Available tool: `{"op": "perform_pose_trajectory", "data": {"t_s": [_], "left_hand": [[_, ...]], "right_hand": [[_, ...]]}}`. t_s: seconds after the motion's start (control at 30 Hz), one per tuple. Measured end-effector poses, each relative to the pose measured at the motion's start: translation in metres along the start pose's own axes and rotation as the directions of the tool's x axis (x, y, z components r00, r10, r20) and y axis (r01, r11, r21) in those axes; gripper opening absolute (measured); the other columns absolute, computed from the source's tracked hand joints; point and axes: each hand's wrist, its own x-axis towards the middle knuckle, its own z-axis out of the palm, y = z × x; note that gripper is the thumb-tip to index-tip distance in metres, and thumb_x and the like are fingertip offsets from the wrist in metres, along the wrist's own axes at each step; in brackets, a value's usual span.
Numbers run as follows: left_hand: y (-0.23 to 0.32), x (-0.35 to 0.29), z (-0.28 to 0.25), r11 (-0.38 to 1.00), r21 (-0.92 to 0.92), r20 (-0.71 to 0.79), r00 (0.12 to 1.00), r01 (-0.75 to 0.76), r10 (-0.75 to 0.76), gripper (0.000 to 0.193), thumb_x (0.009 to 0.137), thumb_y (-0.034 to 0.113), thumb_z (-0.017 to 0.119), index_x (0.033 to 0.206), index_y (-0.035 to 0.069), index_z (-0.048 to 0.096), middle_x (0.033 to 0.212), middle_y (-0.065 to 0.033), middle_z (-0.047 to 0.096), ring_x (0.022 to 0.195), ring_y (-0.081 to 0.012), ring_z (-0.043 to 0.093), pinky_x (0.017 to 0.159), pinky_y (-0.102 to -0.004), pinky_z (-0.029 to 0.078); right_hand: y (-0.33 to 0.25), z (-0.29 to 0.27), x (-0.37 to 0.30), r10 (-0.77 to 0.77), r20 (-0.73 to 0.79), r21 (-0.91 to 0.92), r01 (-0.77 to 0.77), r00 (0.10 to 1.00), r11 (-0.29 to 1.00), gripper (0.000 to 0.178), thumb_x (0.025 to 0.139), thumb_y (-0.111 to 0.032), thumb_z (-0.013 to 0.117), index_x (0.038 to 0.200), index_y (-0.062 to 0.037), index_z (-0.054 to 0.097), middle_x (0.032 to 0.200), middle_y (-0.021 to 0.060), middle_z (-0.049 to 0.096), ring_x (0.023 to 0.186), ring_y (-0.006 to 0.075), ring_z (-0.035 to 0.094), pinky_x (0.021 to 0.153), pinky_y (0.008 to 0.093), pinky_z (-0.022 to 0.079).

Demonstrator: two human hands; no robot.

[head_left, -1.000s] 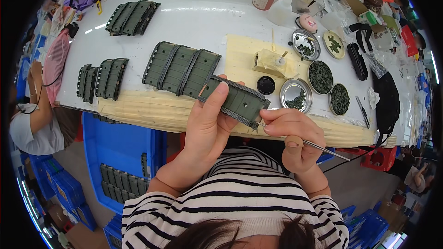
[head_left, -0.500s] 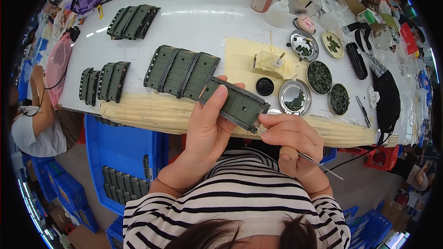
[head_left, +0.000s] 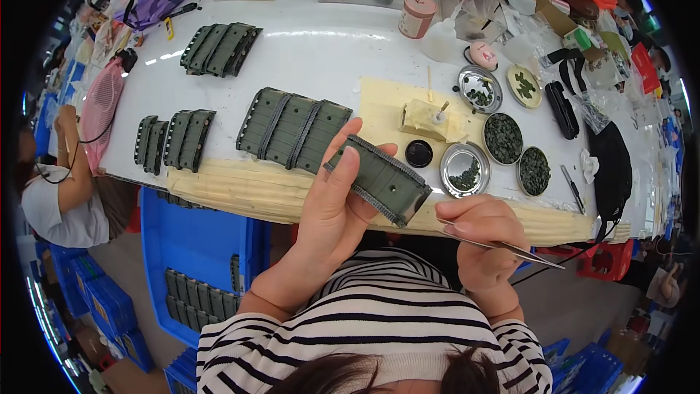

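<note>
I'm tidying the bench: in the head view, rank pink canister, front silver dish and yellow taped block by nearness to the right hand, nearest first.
1. Front silver dish, just beyond the right hand.
2. Yellow taped block, beyond, leftward.
3. Pink canister, far back, leftward.

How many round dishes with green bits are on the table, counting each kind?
Shallow silver dishes: 2
Full tins: 2
Pale dish: 1
Total: 5
</note>
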Motion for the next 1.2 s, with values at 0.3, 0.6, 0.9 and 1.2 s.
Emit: {"op": "perform_pose_trajectory", "data": {"t_s": [0.3,0.6,0.9,1.2], "left_hand": [[0.001,0.020,-0.012,0.629,-0.638,0.444,0.880,0.445,-0.171,0.062,0.093,0.037,0.057,0.137,-0.001,0.035,0.127,-0.0127,0.041,0.104,-0.0208,0.058,0.091,-0.0312,0.055],[-0.014,0.020,0.000,0.489,-0.715,0.359,0.863,0.499,-0.356,0.054,0.087,0.036,0.065,0.117,-0.006,0.050,0.115,-0.0110,0.045,0.096,-0.0210,0.062,0.081,-0.0237,0.060],[-0.020,0.017,0.004,0.614,-0.645,0.287,0.889,0.455,-0.357,0.064,0.088,0.044,0.061,0.114,-0.013,0.050,0.105,-0.0149,0.055,0.093,-0.0159,0.064,0.081,-0.0188,0.058],[-0.025,0.018,-0.002,0.574,-0.674,0.293,0.881,0.465,-0.371,0.056,0.089,0.038,0.061,0.123,-0.004,0.046,0.116,-0.0142,0.045,0.095,-0.0209,0.062,0.081,-0.0235,0.060]], "right_hand": [[-0.001,-0.005,-0.003,0.007,-0.254,-0.031,-0.015,0.967,0.999,0.056,0.099,-0.049,0.033,0.087,-0.0003,0.058,0.075,0.0125,0.060,0.075,0.0257,0.063,0.066,0.0321,0.049],[-0.006,-0.006,-0.013,-0.006,-0.140,-0.070,-0.004,0.990,0.998,0.049,0.100,-0.046,0.035,0.110,-0.0014,0.054,0.073,0.0136,0.060,0.069,0.0235,0.060,0.064,0.0317,0.049],[-0.008,-0.005,-0.017,-0.022,-0.109,-0.090,0.012,0.994,0.996,0.049,0.099,-0.045,0.039,0.117,-0.0022,0.053,0.069,0.0141,0.062,0.067,0.0253,0.062,0.066,0.0375,0.051],[-0.012,-0.007,-0.017,0.007,-0.096,-0.067,-0.014,0.995,0.998,0.024,0.098,-0.019,0.048,0.103,0.0020,0.060,0.086,0.0161,0.066,0.080,0.0244,0.065,0.076,0.0345,0.051]]}}
